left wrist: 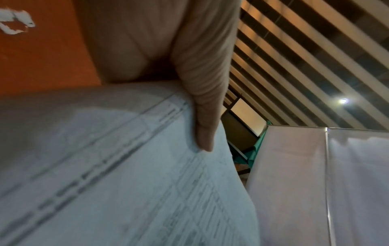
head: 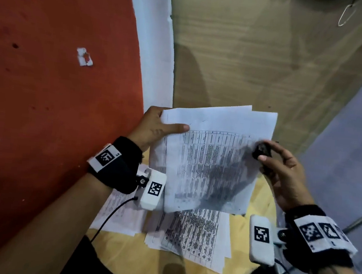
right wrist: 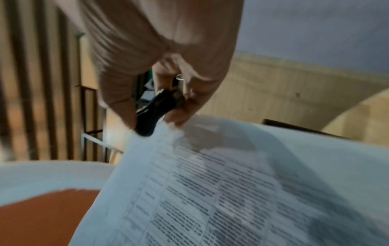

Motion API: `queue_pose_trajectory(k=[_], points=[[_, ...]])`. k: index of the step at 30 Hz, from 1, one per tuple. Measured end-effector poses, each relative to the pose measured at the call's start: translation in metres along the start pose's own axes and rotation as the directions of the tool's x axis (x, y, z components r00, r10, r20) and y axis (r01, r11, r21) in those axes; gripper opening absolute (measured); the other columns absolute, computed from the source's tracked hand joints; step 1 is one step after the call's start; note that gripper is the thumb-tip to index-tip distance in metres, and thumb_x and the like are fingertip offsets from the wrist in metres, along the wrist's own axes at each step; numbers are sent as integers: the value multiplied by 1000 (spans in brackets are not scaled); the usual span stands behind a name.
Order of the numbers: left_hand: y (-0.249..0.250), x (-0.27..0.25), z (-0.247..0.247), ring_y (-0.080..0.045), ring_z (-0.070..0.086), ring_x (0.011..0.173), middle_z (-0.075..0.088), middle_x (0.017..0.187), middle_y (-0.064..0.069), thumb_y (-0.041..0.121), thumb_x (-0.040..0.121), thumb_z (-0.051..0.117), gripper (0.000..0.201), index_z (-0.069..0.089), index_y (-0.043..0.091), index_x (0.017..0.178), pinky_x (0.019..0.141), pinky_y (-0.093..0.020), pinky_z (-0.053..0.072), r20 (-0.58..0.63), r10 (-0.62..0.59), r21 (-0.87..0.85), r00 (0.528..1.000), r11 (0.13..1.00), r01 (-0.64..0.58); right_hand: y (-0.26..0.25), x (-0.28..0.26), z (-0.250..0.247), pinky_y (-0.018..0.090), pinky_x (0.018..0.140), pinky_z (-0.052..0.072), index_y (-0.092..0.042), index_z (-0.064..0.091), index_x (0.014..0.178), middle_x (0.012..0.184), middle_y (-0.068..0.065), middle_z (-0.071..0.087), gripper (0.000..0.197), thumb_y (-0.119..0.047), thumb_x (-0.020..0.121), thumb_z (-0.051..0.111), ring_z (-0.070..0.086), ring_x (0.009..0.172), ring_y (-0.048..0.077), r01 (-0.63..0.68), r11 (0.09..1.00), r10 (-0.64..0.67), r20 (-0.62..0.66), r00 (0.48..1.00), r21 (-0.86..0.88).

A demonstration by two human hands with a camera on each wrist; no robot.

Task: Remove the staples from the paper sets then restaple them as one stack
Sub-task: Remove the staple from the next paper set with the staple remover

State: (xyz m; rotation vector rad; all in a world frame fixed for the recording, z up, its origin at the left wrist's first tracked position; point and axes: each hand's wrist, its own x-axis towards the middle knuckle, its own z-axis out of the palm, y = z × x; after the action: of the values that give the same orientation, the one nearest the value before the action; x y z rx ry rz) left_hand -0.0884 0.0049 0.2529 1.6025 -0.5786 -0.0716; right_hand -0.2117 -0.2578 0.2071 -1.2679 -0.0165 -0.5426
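A stapled set of printed sheets (head: 206,161) is lifted above the table. My left hand (head: 165,128) grips its upper left corner, thumb flat on top; the wrist view shows that thumb (left wrist: 202,99) pressing on the paper (left wrist: 126,183). My right hand (head: 265,151) pinches a small black staple remover (head: 259,152) at the set's right edge. In the right wrist view the staple remover (right wrist: 155,113) sits between thumb and fingers, touching the corner of the sheets (right wrist: 231,183). No staple is visible.
Two more printed paper sets (head: 193,233) (head: 120,210) lie on the round wooden table (head: 141,261) under the lifted one. A red surface (head: 46,101) lies to the left, a wooden panel (head: 250,55) behind. A wire hook (head: 346,15) hangs top right.
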Motion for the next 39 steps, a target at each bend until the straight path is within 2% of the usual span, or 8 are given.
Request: queue_pose_trajectory(k=[3,6,9,13,17,23,29,39], points=[[2,-3,-2,-19,70,84,75,89,-4,22,61,85,28,74,14,87,83,-37,56,-21,20,65,1000,998,-18,-9,-2,18,31,91,52,-26,67,100,122,28,53,61,-44,46,89,62,106,17,243,954,-267,-125,956,-175],[8,-8,0,-23,70,92,74,96,-7,39,54,80,44,74,15,90,91,-45,54,8,48,114,999,992,-49,-22,-6,55,14,85,47,-10,62,110,108,21,55,50,-15,63,78,58,94,-6,455,755,-482,71,873,-472],[15,-12,3,-22,69,91,74,97,-7,39,57,78,48,73,12,96,91,-45,53,31,86,103,996,991,-88,-29,-10,92,17,83,44,-6,60,110,100,3,55,49,-16,63,70,56,93,9,589,484,-514,334,790,-647],[29,-17,2,-10,65,75,72,81,6,35,56,81,33,72,20,83,76,-32,52,21,127,109,992,986,-129,-30,-11,116,38,69,52,-4,61,97,98,9,60,32,-13,66,67,59,88,29,706,294,-506,522,687,-645],[41,-20,1,-6,61,72,68,76,8,26,55,83,31,67,22,82,72,-31,50,17,167,149,986,974,-168,-36,-8,124,38,61,53,-3,67,99,99,15,62,33,-10,67,67,61,86,35,784,127,-537,622,570,-608],[51,-25,1,-15,62,78,69,85,-8,31,52,81,38,69,14,84,77,-43,53,40,173,100,984,979,-176,-44,-8,126,39,55,54,-5,70,98,99,12,65,38,-6,60,72,62,85,33,799,53,-504,675,539,-599],[58,-28,4,-16,61,76,69,81,-7,35,48,82,37,69,17,78,82,-53,51,23,176,148,984,973,-178,-53,-11,126,37,54,53,-6,70,96,97,11,66,36,-5,61,67,62,85,32,808,13,-467,711,526,-590],[59,-31,10,-9,57,67,64,64,10,36,44,79,22,69,32,63,70,-38,51,-69,152,130,986,981,-142,-54,-13,133,35,45,50,-8,69,92,95,8,65,32,-5,60,65,58,84,29,778,-66,-464,710,530,-624]])
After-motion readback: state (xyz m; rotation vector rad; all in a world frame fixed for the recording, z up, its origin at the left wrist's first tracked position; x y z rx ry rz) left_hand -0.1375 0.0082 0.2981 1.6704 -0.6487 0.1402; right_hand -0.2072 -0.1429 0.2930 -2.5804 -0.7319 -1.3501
